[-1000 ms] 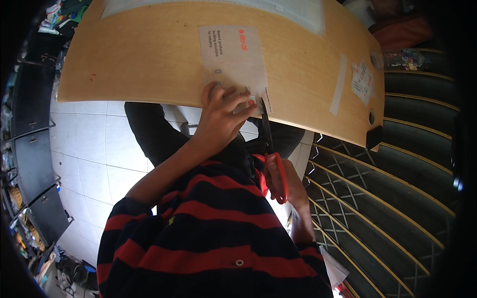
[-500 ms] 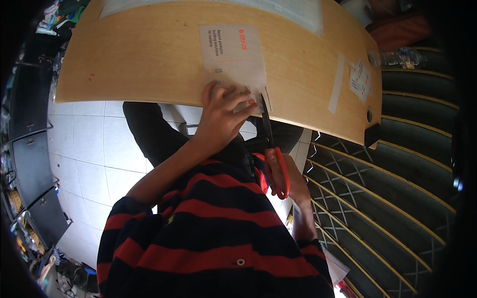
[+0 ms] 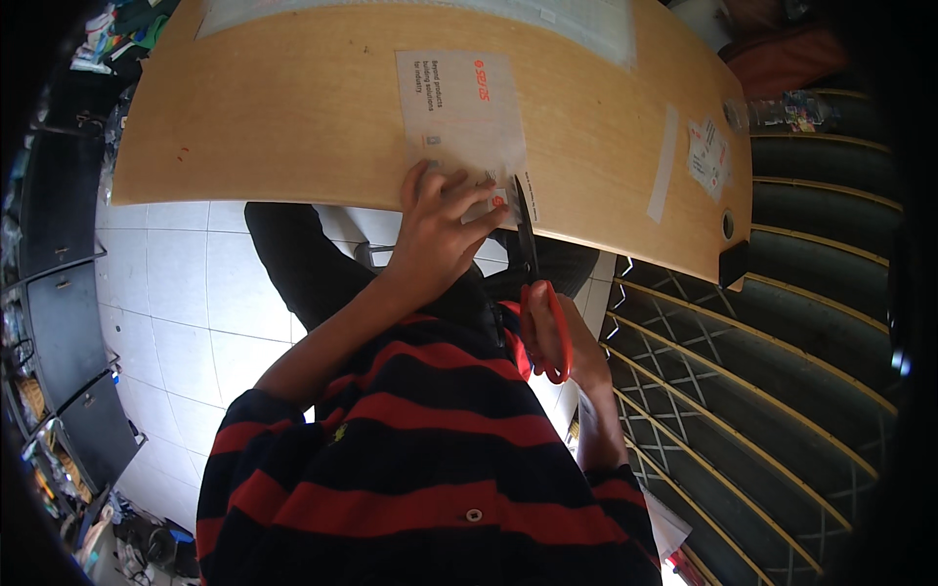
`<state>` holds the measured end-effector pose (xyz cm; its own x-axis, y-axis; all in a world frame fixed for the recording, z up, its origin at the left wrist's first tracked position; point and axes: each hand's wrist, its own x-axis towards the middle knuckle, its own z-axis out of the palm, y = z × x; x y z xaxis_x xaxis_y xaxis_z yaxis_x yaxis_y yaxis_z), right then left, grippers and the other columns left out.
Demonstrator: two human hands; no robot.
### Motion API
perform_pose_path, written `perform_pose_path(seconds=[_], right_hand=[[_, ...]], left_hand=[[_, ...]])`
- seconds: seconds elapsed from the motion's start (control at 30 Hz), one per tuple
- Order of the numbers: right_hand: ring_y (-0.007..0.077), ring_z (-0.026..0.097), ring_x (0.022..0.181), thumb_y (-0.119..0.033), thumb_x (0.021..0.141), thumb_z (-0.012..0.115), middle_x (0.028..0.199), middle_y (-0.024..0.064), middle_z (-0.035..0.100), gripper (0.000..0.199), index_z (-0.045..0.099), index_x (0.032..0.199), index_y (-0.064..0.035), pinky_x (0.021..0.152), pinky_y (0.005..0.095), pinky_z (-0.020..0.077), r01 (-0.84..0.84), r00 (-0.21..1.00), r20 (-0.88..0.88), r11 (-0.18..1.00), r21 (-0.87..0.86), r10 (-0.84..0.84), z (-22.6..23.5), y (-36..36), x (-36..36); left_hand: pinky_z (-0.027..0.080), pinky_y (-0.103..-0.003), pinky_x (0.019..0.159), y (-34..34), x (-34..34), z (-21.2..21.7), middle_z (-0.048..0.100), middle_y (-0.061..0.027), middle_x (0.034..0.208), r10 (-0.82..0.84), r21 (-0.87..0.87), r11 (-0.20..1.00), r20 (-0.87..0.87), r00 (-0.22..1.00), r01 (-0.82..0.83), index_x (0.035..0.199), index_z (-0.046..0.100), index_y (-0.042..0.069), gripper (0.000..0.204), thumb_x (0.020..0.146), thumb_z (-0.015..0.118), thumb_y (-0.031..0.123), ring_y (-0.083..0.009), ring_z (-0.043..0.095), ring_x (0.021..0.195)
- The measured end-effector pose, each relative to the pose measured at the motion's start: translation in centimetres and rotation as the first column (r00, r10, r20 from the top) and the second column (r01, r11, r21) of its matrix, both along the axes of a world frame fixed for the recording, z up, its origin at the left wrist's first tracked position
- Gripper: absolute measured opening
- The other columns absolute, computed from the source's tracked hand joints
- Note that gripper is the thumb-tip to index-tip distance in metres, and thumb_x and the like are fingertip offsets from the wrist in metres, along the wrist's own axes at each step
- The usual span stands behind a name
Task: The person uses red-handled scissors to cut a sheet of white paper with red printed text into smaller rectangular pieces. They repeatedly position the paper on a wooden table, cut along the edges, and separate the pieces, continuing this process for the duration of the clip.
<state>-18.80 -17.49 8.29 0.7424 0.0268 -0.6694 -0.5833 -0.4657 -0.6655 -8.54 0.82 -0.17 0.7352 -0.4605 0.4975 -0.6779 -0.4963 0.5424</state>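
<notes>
A pale printed sheet (image 3: pixel 461 117) lies on the wooden table and reaches its near edge. My left hand (image 3: pixel 435 230) rests on the sheet's near part, fingers spread, pressing it down and hiding some of it. In my right hand (image 3: pixel 583 344), below the table edge, are scissors with red handles and dark blades (image 3: pixel 529 239). The blades point away from me along the sheet's right side, just right of my left fingertips. A narrow printed strip (image 3: pixel 532 200) of the sheet shows to the right of the blades.
Toward the right of the wooden table (image 3: pixel 274 107) lie a pale strip (image 3: pixel 662 161) and a small printed plastic piece (image 3: pixel 708 148). A clear plastic sheet (image 3: pixel 420 12) lies along the far edge. A folding metal gate (image 3: pixel 743 391) stands at right, dark cabinets (image 3: pixel 63 322) at left.
The scissors and my right hand have moved slightly away from me along the sheet's right side. More of the printed strip shows. My left hand stays on the sheet, barely shifted.
</notes>
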Motion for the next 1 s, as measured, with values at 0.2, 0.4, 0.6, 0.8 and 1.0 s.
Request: perform_pose_path(seconds=[0.2, 0.4, 0.6, 0.8, 1.0], right_hand=[[0.0230, 0.059, 0.039, -0.055, 0.107, 0.025, 0.039, 0.0080, 0.049, 0.080, 0.051, 0.054, -0.0012, 0.045, 0.0350, 0.0484, -0.001, 1.000, 0.021, 0.998, -0.056, 0.002, 0.1, 0.6, 0.1], [0.0247, 0.061, 0.041, -0.057, 0.106, 0.025, 0.041, 0.0091, 0.050, 0.081, 0.051, 0.055, 0.0000, 0.047, 0.0351, 0.0496, 0.066, 0.996, -0.059, 0.994, -0.085, -0.071, -0.3, 1.1, -0.2], [0.0260, 0.059, 0.041, -0.061, 0.105, 0.025, 0.040, 0.0094, 0.046, 0.083, 0.048, 0.054, 0.0009, 0.047, 0.0358, 0.0498, 0.044, 0.998, 0.039, 0.996, -0.081, -0.041, -0.9, 1.3, -0.1], [0.0256, 0.059, 0.040, -0.061, 0.105, 0.025, 0.038, 0.0089, 0.044, 0.083, 0.046, 0.052, 0.0003, 0.047, 0.0375, 0.0491, 0.072, 0.997, 0.011, 0.996, -0.047, -0.072, -0.1, 1.8, 0.0], [0.0235, 0.059, 0.039, -0.063, 0.104, 0.026, 0.039, 0.0089, 0.045, 0.084, 0.047, 0.052, 0.0005, 0.045, 0.0357, 0.0492, 0.090, 0.996, 0.030, 0.994, -0.064, -0.088, -0.8, 1.7, -0.1]], left_hand=[[0.031, -0.058, 0.109, 0.0, -0.1, -0.1, 0.065, 0.0000, 0.125, 0.005, 0.001, 1.000, -0.001, 1.000, -0.005, 0.111, 0.075, 0.022, 0.037, 0.076, 0.075, 0.008, -0.0310, 0.056, 0.115], [0.031, -0.059, 0.110, 0.1, -0.2, -0.1, 0.065, 0.0005, 0.125, -0.004, -0.006, 1.000, -0.012, 1.000, 0.004, 0.111, 0.075, 0.022, 0.039, 0.076, 0.075, 0.007, -0.0304, 0.056, 0.116], [0.029, -0.060, 0.112, 0.2, -0.5, -0.3, 0.064, 0.0014, 0.126, -0.010, -0.018, 1.000, -0.016, 1.000, 0.009, 0.112, 0.075, 0.023, 0.041, 0.074, 0.076, 0.006, -0.0293, 0.055, 0.118], [0.029, -0.060, 0.112, 0.1, -0.6, -0.5, 0.063, 0.0016, 0.128, -0.007, -0.008, 1.000, -0.013, 1.000, 0.007, 0.113, 0.075, 0.022, 0.042, 0.074, 0.076, 0.006, -0.0294, 0.055, 0.118], [0.029, -0.061, 0.112, 0.2, -0.6, -0.5, 0.064, 0.0023, 0.128, -0.013, -0.006, 1.000, -0.011, 1.000, 0.013, 0.113, 0.075, 0.022, 0.042, 0.074, 0.076, 0.006, -0.0290, 0.055, 0.118]])
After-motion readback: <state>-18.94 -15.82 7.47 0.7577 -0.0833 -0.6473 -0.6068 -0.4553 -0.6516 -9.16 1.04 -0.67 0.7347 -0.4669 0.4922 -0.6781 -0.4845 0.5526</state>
